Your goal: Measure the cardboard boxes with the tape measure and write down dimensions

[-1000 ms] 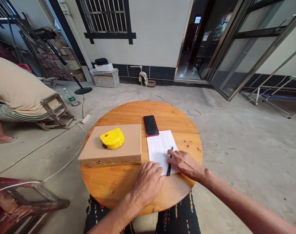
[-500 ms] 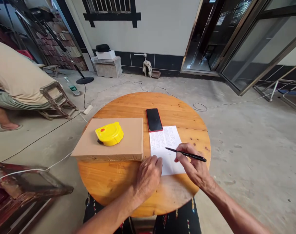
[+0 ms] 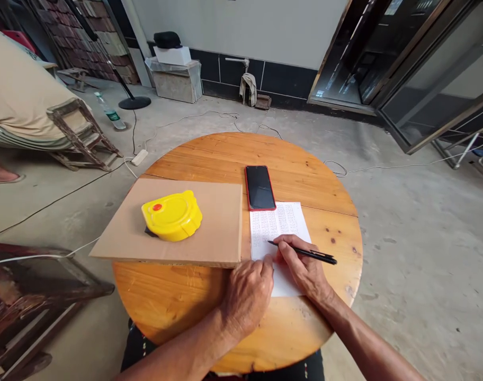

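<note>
A black pen (image 3: 305, 252) is pinched in my right hand (image 3: 305, 267), its tip at the writing on a white sheet of paper (image 3: 283, 280). Rows of small handwritten marks cover the sheet's upper part. My left hand (image 3: 250, 288) rests with curled fingers on the sheet's left edge, beside the corner of a flat cardboard box (image 3: 217, 211); no object shows in it, though its fingertips are partly hidden. On the box lies a yellow tape measure (image 3: 173, 214) with a red button. A black phone with a red case (image 3: 260, 188) touches the paper's top edge.
Everything sits on a round wooden table (image 3: 194, 312). At left, a person sits by a small wooden stool (image 3: 80, 132), near a plastic bottle (image 3: 110, 112) and a power strip (image 3: 140, 157). Another wooden stool (image 3: 46, 296) stands close at left. Cables cross the floor.
My right hand has moved left and down to the paper, bringing the pen tip to the end of the writing. My left hand stays at the sheet's edge. The view has tilted down slightly.
</note>
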`<action>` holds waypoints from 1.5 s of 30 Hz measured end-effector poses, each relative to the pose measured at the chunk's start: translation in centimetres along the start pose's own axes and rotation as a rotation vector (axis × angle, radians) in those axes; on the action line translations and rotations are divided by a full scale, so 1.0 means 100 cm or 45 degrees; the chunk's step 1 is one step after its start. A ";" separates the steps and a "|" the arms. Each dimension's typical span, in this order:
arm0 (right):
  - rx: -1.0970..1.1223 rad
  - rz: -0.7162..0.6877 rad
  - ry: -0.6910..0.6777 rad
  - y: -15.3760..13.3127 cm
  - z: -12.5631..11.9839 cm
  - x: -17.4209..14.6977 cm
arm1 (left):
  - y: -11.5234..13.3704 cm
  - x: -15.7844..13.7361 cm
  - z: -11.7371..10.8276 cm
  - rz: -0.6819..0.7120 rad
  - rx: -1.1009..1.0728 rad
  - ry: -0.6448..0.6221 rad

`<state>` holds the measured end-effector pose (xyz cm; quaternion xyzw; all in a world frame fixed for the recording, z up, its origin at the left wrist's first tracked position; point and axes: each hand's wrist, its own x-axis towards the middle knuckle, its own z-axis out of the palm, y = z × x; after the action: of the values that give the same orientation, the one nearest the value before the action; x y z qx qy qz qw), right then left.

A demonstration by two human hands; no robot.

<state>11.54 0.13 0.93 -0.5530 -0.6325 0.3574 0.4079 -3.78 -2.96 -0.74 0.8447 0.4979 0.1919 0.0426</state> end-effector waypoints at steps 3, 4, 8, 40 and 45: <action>-0.116 -0.037 0.060 0.003 0.004 0.000 | 0.000 0.000 0.000 -0.024 -0.008 -0.011; -0.170 -0.080 0.063 0.004 0.005 0.000 | 0.001 0.000 0.000 -0.027 -0.005 -0.020; -0.300 -0.216 0.025 0.007 0.007 0.001 | 0.001 -0.001 0.000 -0.030 0.004 -0.046; -0.381 -0.200 -0.023 0.008 0.011 0.004 | 0.003 0.001 -0.004 -0.086 -0.004 -0.116; -0.384 -0.189 -0.033 0.008 0.011 0.005 | 0.002 0.000 -0.005 -0.094 -0.034 -0.116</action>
<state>10.85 0.72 -0.17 -0.5550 -0.7233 0.2345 0.3375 -3.76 -3.08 -0.23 0.8329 0.5238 0.1582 0.0834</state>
